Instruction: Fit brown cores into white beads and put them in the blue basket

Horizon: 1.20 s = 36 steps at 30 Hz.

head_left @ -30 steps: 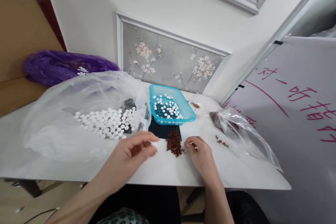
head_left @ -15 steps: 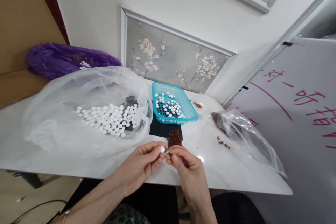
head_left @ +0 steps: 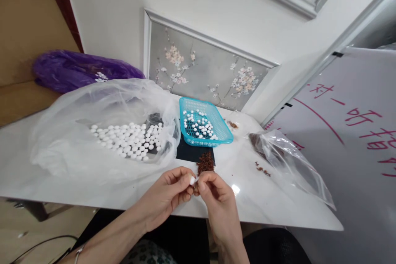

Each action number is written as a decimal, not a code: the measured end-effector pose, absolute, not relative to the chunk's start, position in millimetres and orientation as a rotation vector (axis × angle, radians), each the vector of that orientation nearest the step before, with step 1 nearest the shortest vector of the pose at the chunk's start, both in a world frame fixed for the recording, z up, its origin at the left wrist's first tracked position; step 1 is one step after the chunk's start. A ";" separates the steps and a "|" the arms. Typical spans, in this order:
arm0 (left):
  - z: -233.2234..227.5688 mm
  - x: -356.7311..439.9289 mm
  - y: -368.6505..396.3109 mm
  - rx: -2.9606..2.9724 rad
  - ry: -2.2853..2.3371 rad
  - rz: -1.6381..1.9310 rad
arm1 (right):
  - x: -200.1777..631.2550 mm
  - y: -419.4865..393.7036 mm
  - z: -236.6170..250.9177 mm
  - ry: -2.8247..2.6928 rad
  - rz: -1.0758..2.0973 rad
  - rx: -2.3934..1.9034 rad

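Pinching a small white round bead (head_left: 192, 180) between thumb and forefinger of our left hand (head_left: 168, 196), fingers curled narrow around it. Our right hand (head_left: 216, 202) meets it fingertip to fingertip, thumb and forefinger closed tight on something too small to make out, touching the bead's right side. Both hands sit over the near edge of the white marble-look tabletop (head_left: 266, 202).

Just beyond the fingertips: a small heap of reddish-brown dried bits (head_left: 205, 162), partly on a black flat mat (head_left: 188, 153). Behind that, a turquoise plastic mesh basket (head_left: 204, 122) with more white beads in it, resting on the mat's far end.

Left of the hands: a large clear plastic bag (head_left: 99, 128) lying open, a spread of white round beads (head_left: 126, 142) inside. Behind it, a crumpled purple plastic bag (head_left: 77, 70) against the wall.

Right of the hands: a clear zip-style bag (head_left: 291, 165) holding dark reddish-brown material at its far end, a few loose reddish-brown crumbs (head_left: 262, 169) on the table beside it. Further right, a white board with red handwritten characters (head_left: 355, 132).
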<state>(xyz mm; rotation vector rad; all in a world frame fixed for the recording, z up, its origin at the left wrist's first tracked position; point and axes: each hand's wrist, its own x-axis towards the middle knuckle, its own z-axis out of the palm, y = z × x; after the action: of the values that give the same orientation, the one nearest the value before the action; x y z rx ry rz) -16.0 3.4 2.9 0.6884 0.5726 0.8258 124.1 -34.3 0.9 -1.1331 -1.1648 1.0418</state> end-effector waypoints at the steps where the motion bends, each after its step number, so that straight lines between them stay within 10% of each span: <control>1: 2.7 -16.0 3.6 0.693 0.572 0.828 | 123.1 -35.0 1.8 -1.176 1.020 -1.144; 36: 2.0 -13.7 1.4 0.730 0.602 0.883 | 116.8 -33.8 5.6 -1.244 0.947 -1.185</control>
<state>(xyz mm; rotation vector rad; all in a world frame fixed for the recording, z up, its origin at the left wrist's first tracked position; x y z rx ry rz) -13.7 1.4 2.0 0.7300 0.6021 0.8832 116.8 -33.8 5.6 -1.1851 -1.2436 0.9467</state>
